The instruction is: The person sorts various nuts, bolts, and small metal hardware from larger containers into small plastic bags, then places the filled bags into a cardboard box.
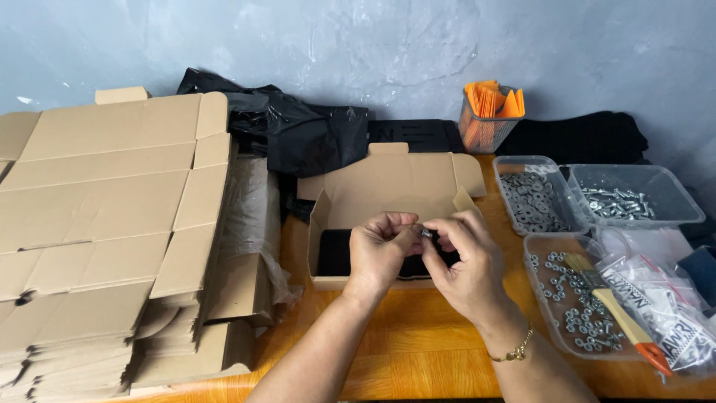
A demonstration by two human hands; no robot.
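From the head camera, your left hand (379, 250) and right hand (468, 263) are up together right over the open cardboard box (388, 186), fingertips meeting in the middle. Pinched between them is a small metal bolt (426, 233). It's tiny and mostly covered, so I can't tell you if there's a washer or nut on it. Both sets of fingers are curled in tight around that one piece, thumbs and forefingers closed on it, nothing else in either hand. Your right wrist has a gold bracelet (516, 351) on it.

Inside the box there's a flat black part (335, 254) lying on the bottom, just below your hands.

Off to your right are three clear plastic tubs: one of washers (531, 200), one of bolts (625, 200) just beside it, and a nearer one of nuts (574, 307) with a paintbrush (611, 310) lying across it. Some clear printed bags (664, 298) sit touching that tub.

To your left is a big stack of flattened cardboard boxes (104, 224). Behind the open box there's a crumpled black plastic bag (298, 130) and a mesh cup of orange pieces (488, 112) against the wall. All of it sits on a wooden table (418, 358).
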